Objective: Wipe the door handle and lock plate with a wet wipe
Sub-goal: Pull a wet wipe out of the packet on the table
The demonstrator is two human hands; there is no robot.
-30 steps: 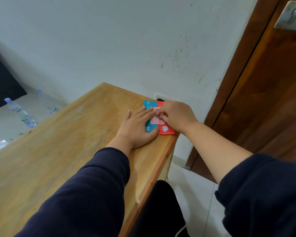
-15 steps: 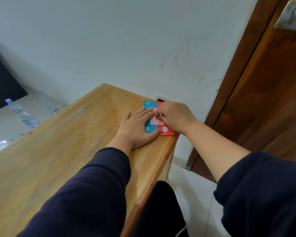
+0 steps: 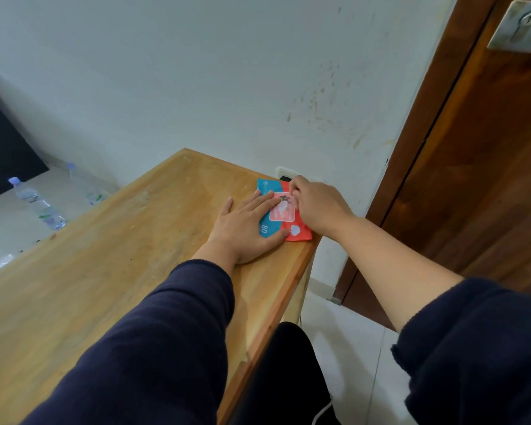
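left hand point(image 3: 246, 230): flat, fingers straight, pressing wipe pack point(image 3: 292, 223)
right hand point(image 3: 318, 207): fingers curled, pinching pack's flap point(image 3: 281, 207)
pack: worktop point(image 3: 120, 256) corner, 1 o'clock

Your left hand point(image 3: 246, 228) lies flat over the blue half of the wipe pack point(image 3: 296, 233), so only "08" and part of its print can be read. Your right hand point(image 3: 319, 207) covers the pack's far right edge, and its curled fingers point(image 3: 293, 187) hide what they pinch at the pink flap point(image 3: 281, 208). The lock plate point(image 3: 518, 26) is cut by the top right corner; the door handle lies outside the picture. The wall socket point(image 3: 284, 173) peeks out behind your knuckles. The worktop point(image 3: 105, 271) runs off the left edge.
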